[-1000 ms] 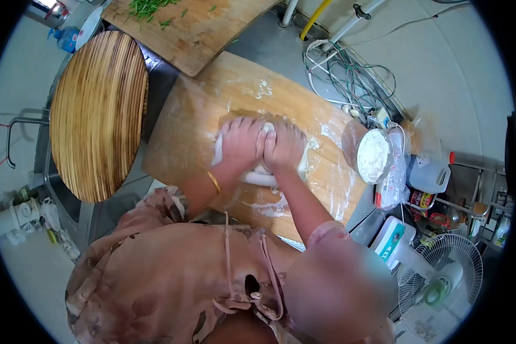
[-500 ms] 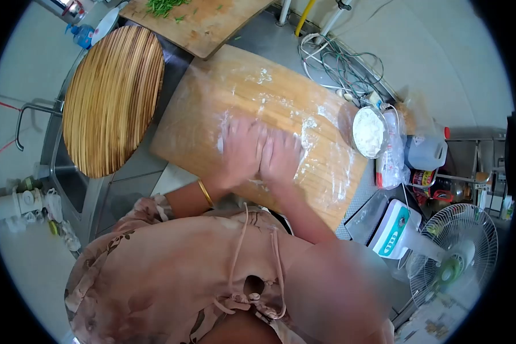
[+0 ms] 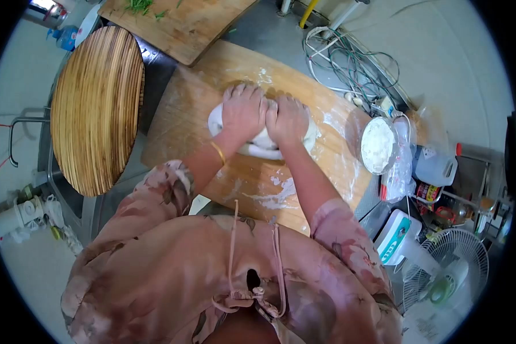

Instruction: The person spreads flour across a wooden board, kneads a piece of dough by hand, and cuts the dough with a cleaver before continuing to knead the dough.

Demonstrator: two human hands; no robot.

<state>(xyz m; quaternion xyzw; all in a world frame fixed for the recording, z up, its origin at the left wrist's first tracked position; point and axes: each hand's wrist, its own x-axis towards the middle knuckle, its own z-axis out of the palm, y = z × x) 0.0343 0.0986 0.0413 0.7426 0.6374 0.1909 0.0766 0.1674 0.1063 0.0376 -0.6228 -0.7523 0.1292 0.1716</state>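
A lump of pale dough (image 3: 261, 146) lies on the floured wooden board (image 3: 180, 117), sticking out on both sides of my hands and toward my body. My left hand (image 3: 243, 112) is pressed onto its left part, fingers curled over the far edge. Beside it, touching at the thumb, my right hand (image 3: 288, 118) grips the right part the same way. The hands cover the dough's far middle. White flour is smeared on the near part of the board.
A round striped wooden board (image 3: 97, 109) leans over the sink at left. Behind, a cutting board (image 3: 180, 28) carries chopped greens (image 3: 137, 6). A bowl of flour (image 3: 378, 146), coiled cables (image 3: 350, 63), a scale (image 3: 393, 238) and a fan (image 3: 447, 269) are at right.
Both hands have moved away from my body, toward the board's far side, and my arms are stretched further. The dough, mostly hidden under them before, now shows around them. The view has shifted slightly.
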